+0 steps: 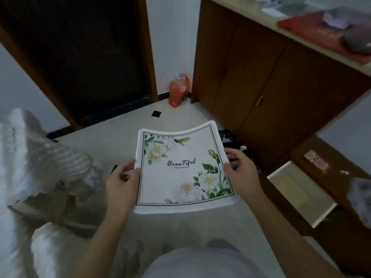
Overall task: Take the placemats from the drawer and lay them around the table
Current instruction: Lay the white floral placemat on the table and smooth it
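Over floor (96, 137), placemat (180, 177) gripped between hands (122, 183) (243, 175).

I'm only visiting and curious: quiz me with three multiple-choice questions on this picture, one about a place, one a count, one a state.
1. Where is the orange bag? A on a chair; B on the floor beside the cabinet; C on a bed.
2. How many hands hold the placemat? A none; B one; C two.
3. The drawer is: A open; B shut; C lifted out.
Answers: B, it stands on the floor at the cabinet's corner; C, left hand and right hand grip opposite edges; A, its pale inside shows.
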